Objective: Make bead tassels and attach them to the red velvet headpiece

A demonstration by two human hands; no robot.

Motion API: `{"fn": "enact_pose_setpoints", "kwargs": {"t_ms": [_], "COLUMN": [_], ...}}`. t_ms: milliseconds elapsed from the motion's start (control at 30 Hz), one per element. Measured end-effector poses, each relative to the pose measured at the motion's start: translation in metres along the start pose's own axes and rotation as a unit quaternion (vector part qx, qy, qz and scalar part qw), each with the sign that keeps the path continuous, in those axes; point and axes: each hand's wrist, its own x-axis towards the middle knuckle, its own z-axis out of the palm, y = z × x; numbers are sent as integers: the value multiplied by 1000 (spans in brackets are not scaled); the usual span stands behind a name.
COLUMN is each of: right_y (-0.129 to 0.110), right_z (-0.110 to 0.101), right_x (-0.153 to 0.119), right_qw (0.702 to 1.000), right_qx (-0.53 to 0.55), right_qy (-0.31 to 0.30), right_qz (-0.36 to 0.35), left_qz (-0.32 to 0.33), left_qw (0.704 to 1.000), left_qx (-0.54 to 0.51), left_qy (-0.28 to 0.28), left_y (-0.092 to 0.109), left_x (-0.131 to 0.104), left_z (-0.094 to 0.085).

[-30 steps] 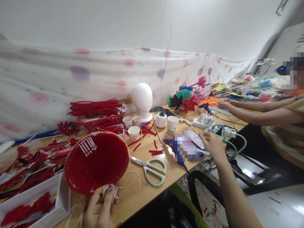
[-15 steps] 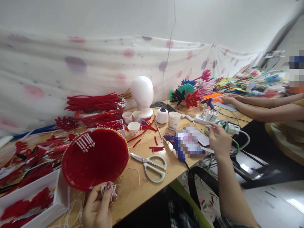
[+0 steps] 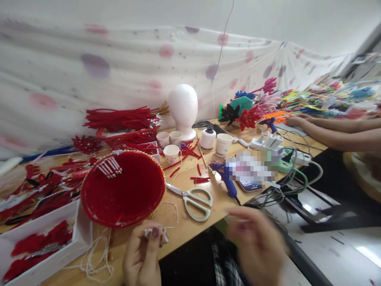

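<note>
My left hand (image 3: 144,254) is closed, pinching a small bundle of silvery-white beads (image 3: 163,237) between thumb and fingers, and a thin pale end sticks out to the right. Just above it, the red velvet bowl-shaped piece (image 3: 125,194) lies tilted with its hollow side facing me; gold beads edge its rim and several short white bead rows sit inside. My right hand (image 3: 257,242) hangs in front of the table edge, smeared by motion, so its fingers and anything in them cannot be made out. Scissors (image 3: 196,203) with pale green handles rest on the table between the hands.
A blue glue gun (image 3: 228,178) and a phone (image 3: 251,186) lie near the table edge, beside a power strip (image 3: 264,143) with tangled cables. Paper cups (image 3: 224,145) and a white foam head (image 3: 183,109) stand behind. At right, a co-worker's forearms (image 3: 336,129) reach over the table.
My right hand has come down and left, from beside the power strip toward my left hand. My left hand, still holding the beads, has shifted slightly right. The view has tilted a little.
</note>
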Motion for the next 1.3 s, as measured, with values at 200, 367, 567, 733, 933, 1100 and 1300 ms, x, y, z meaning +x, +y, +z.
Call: {"fn": "enact_pose_setpoints", "kwargs": {"t_ms": [200,367,567,733,933,1100,1300], "right_y": [-34,-28,-26,-25,-22,-21,-22], "right_z": [55,60,67,69,67,69,77], "right_x": [-5,-5,6,17,21,25,17], "right_qw": [953,895,909,928,936,935,962], "right_qx": [181,264,242,214,149,131,86], "right_qy": [-238,-314,-320,-304,-318,-309,-191], "right_qz": [56,175,114,10,-16,-112,-178], "left_qz": [7,-39,11,107,242,271,365], "left_qw": [999,997,991,973,922,899,856], "left_qx": [39,42,133,203,287,323,346], "left_qy": [20,-45,-12,-23,-99,-121,-119], "left_y": [11,-3,-2,3,11,14,15], "left_x": [-18,-8,-8,5,17,14,12], "left_z": [15,-1,2,-12,-27,-25,-28]}}
